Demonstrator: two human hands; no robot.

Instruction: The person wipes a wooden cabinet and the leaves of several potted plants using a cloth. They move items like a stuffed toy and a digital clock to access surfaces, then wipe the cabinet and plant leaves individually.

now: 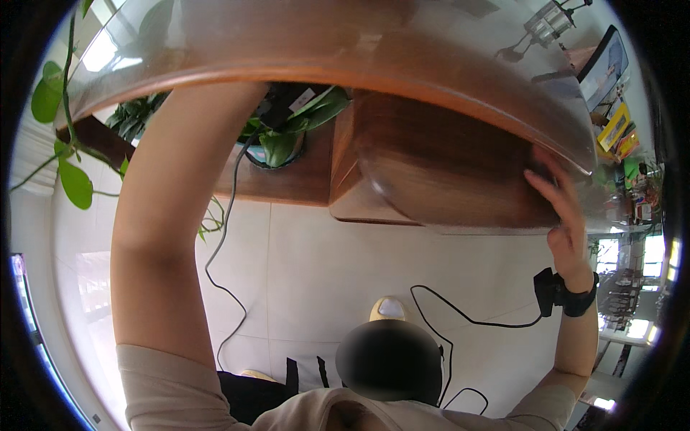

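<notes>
A glossy wooden tabletop [334,48] curves across the top of the view. My left arm reaches under its edge beside a potted green plant [280,148], and my left hand is hidden there. Part of a black device [283,105] with a pale label shows near the left wrist among the leaves. On the right, my right hand [563,207] is raised with its fingers apart at the table's edge, near a dark wooden panel [458,178]. The fingertips are blurred, and nothing shows in this hand. A black strap with a small device [560,293] sits on the right wrist.
Black cables [453,345] hang down over the pale tiled floor [323,269]. Trailing vines [75,183] hang at the left. A metal and glass object [550,22] stands on the tabletop at the upper right, with a screen [606,67] and a yellow-framed item [613,127] beyond it.
</notes>
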